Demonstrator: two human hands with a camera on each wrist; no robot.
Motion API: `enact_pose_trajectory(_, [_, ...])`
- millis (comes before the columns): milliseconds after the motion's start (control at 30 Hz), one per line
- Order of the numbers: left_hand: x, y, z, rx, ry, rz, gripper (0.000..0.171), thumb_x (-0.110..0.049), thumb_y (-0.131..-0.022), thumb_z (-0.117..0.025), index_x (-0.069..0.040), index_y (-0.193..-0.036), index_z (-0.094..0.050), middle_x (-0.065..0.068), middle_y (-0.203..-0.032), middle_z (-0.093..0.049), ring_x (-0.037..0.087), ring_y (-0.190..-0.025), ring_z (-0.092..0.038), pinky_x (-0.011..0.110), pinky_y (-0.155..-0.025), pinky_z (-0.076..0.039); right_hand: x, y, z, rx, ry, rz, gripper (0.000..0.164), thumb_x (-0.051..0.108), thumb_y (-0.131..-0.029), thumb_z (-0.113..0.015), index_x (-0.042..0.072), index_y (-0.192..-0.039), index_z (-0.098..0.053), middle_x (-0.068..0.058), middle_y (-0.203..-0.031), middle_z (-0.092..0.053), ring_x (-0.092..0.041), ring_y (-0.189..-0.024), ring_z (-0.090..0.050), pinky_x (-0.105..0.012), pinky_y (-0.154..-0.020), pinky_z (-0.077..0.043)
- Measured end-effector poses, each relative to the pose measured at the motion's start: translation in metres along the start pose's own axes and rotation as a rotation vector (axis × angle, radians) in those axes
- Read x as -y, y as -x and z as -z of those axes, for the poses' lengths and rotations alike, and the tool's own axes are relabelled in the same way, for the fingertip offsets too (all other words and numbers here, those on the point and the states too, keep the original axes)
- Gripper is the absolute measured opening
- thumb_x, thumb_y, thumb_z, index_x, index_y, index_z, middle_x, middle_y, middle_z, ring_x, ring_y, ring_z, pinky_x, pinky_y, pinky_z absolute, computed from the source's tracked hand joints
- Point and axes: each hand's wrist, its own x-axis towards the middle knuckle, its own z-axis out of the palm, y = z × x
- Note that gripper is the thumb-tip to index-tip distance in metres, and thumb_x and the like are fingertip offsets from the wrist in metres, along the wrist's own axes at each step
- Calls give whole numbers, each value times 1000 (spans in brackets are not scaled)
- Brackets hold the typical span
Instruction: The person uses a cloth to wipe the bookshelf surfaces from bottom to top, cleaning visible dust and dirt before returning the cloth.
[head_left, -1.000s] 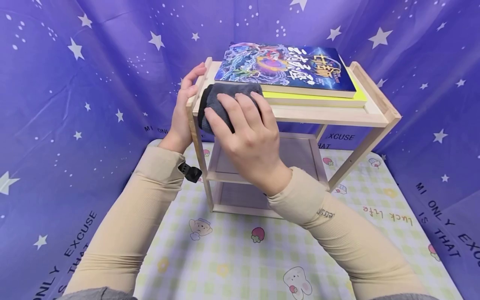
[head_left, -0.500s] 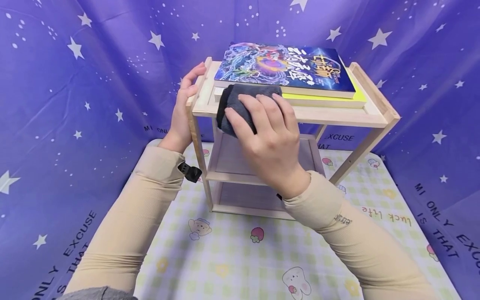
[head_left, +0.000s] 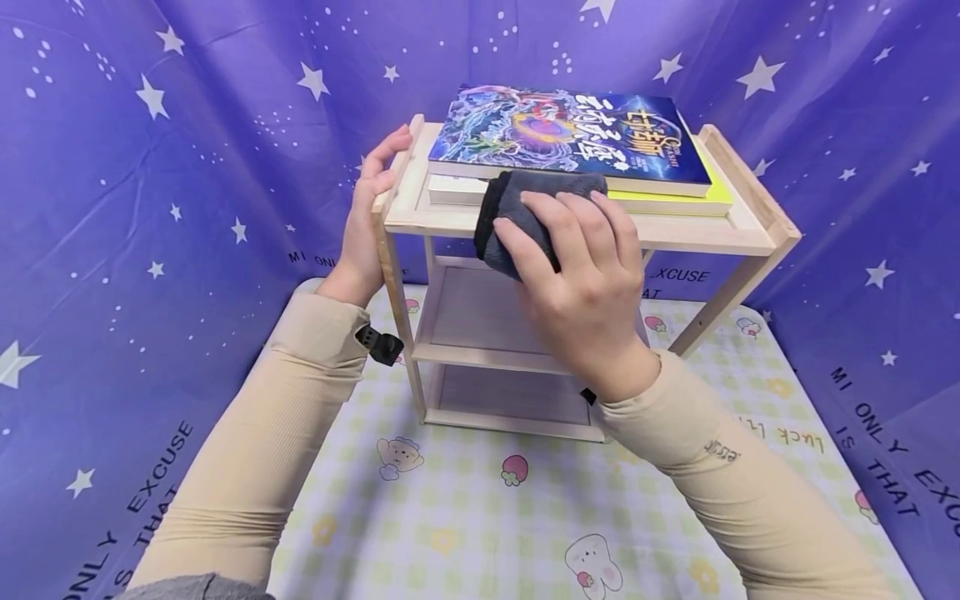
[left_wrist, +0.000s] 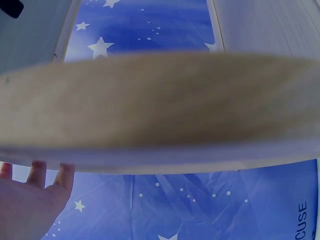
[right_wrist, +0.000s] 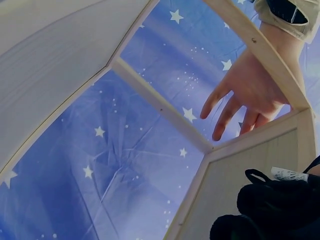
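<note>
My right hand grips a folded dark grey cloth with black edging against the front edge of a wooden shelf unit's top board. From below, the right wrist view shows the cloth's dark folds, a loop and a white label. My left hand touches the left end rail from outside. In the right wrist view the left hand's fingers look fairly straight and spread beside the frame. The left wrist view shows the left hand low at the left, under a blurred wooden bar.
Two books lie stacked on the top board: a blue illustrated one over one with a yellow cover. Below are a middle shelf and a bottom shelf. The unit stands on a checked tablecloth before a purple starry curtain.
My right hand has slid the cloth rightward along the top board's front edge, away from the left corner. The white page edges of the lower book now show. The left hand has stayed put.
</note>
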Motion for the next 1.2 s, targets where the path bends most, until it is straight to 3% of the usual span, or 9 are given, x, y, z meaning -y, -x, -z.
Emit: enact_pose_trajectory(1200, [-1,0,-1,2,11,19,56,-31,-92,-31,-9,-144,-38,-5,-163,-23,8,-148,-24,27,-119,-23,-42,25,29,-110,35,-177,17,10,-86,-66,14,-102,-67,-10,-111,-70,-35,-105,-61,-53,-100,-44])
